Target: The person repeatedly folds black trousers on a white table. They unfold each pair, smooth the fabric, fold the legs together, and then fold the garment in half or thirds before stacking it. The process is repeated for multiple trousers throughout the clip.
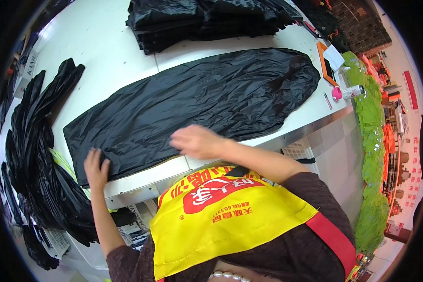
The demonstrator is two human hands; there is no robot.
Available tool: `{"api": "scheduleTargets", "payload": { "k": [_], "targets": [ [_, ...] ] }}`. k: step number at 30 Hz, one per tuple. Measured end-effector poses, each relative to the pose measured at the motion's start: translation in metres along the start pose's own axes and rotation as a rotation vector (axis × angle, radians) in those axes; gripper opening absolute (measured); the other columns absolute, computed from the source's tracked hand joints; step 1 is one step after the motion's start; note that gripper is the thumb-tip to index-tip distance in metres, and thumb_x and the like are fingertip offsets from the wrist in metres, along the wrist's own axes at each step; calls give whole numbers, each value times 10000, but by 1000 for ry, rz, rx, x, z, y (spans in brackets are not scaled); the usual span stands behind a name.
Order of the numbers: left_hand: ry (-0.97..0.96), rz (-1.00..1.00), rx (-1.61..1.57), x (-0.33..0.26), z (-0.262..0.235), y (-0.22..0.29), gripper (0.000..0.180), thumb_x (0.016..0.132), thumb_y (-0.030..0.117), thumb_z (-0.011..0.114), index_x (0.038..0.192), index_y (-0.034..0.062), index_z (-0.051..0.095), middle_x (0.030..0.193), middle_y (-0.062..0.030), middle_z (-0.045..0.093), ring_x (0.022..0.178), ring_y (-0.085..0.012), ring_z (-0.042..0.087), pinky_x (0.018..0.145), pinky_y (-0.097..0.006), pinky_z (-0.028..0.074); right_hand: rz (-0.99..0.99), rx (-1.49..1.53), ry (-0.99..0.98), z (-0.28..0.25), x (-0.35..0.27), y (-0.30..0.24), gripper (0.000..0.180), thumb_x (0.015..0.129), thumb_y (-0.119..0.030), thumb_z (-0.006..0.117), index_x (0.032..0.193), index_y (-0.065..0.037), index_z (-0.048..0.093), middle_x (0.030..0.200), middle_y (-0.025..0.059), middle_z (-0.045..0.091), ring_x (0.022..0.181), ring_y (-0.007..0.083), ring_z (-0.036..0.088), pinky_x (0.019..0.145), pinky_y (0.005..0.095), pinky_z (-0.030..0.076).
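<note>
A long black crinkled fabric piece [197, 101] lies spread flat across the white table [94, 42]. My left hand [96, 169] presses flat on its near left corner by the table's front edge, fingers apart. My right hand [197, 141] rests palm down on the fabric's near edge toward the middle, slightly blurred, holding nothing. I wear a yellow and red apron [225, 216] over a dark sleeve.
A stack of folded black fabric [207, 19] sits at the table's far side. More black fabric [33, 155] hangs over the left end. An orange-framed tablet [325, 63], a pink-capped white spray can [350, 91] and a pen lie at the right end. Green material [371, 141] lies beyond.
</note>
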State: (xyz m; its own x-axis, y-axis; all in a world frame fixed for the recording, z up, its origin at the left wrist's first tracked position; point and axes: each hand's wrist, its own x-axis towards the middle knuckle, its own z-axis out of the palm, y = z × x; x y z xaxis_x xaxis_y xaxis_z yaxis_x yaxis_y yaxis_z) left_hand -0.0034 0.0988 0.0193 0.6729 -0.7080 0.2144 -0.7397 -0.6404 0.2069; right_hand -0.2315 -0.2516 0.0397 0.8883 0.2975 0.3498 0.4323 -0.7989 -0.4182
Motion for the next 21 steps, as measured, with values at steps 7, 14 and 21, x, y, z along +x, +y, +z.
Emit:
{"api": "scheduleTargets", "payload": {
  "k": [7,14,21],
  "targets": [
    [-162,191,13,-42,-3,89,507,670,85,516,1174,27,520,1222,-165,498,1186,-322,422,1029,-480,254,649,-669,97,-152,-261,105,485,676,39,541,1155,-28,515,1188,185,504,1125,338,462,953,428,374],
    [-88,-17,255,-36,20,54,621,607,-103,502,1204,67,502,1219,-104,510,1150,-281,451,999,-415,311,758,-1061,-133,-176,-338,178,489,805,-45,465,1289,-98,424,1334,111,409,1243,293,350,987,483,290],
    [-243,-178,370,-19,-8,24,317,620,-55,537,911,70,556,958,-98,584,997,-273,524,980,-454,315,856,-654,-456,-205,-335,209,497,747,2,492,1224,-133,523,1269,74,516,1193,212,465,994,550,235]
  ]
}}
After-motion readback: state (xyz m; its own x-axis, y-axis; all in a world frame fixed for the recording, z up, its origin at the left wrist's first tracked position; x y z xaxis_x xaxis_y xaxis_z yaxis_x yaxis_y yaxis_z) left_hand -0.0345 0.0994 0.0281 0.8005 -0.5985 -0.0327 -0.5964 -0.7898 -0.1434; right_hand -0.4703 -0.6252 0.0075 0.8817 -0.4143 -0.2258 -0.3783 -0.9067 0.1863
